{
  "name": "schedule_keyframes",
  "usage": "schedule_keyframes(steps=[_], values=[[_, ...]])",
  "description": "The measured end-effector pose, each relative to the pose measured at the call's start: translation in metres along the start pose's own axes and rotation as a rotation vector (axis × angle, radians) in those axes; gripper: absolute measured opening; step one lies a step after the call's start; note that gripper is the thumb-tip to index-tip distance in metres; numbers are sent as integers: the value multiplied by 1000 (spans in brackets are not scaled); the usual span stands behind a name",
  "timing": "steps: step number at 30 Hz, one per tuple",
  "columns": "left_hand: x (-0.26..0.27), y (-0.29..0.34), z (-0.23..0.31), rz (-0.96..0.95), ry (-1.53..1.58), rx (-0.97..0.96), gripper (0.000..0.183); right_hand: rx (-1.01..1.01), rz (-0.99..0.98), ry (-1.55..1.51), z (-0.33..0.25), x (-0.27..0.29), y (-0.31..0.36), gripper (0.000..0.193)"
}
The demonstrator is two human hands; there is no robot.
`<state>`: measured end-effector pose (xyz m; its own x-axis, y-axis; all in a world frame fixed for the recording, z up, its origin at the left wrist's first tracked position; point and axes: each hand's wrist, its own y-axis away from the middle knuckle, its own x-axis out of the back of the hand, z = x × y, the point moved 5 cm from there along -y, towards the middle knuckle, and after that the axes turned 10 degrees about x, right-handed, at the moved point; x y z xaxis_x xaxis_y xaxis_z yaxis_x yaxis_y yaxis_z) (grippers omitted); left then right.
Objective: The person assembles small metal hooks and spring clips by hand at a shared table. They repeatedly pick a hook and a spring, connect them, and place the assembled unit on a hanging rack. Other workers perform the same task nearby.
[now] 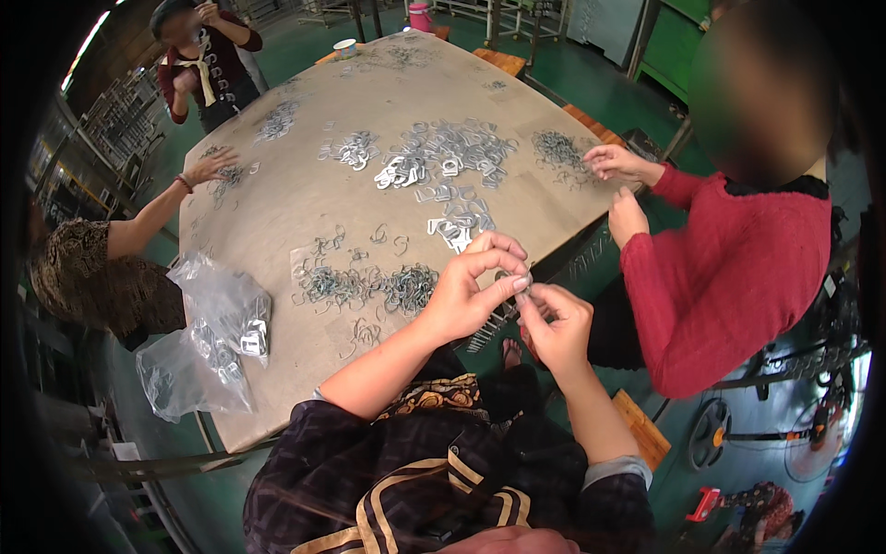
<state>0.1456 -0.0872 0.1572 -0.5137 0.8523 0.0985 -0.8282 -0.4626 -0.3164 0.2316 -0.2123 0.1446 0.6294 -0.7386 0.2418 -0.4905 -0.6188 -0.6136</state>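
Note:
My left hand (475,288) and my right hand (556,325) meet in front of me, just past the table's near right edge. Thumbs and fingertips are pinched together around a small metal piece, mostly covered by the fingers, so its kind cannot be made out. Left of my hands, a tangled pile of bent wire hooks (411,288) lies on the brown-covered table (268,217). A second heap of wire hooks (332,284) adjoins it. Beyond my left hand are flat silvery slotted metal buckles (457,222), trailing back to a larger pile of buckles (461,148).
A clear plastic bag (217,309) of metal buckles sits at the table's left edge. A person in a red sweater (729,268) works close on my right; another person's hand (214,166) reaches in from the left. Someone stands at the far left corner. A wooden stool (640,429) is below right.

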Motion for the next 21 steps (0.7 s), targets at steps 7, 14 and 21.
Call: schedule_keyframes(steps=[7,14,21], values=[[3,-5,46,33,-67,-233,20,174,159,73,-31,18,-20,9],[27,4,-57,361,-97,-84,13,323,359,159,-102,70,-47,8],[-2,15,-138,267,-461,-134,16,554,681,130,-193,129,-79,17]])
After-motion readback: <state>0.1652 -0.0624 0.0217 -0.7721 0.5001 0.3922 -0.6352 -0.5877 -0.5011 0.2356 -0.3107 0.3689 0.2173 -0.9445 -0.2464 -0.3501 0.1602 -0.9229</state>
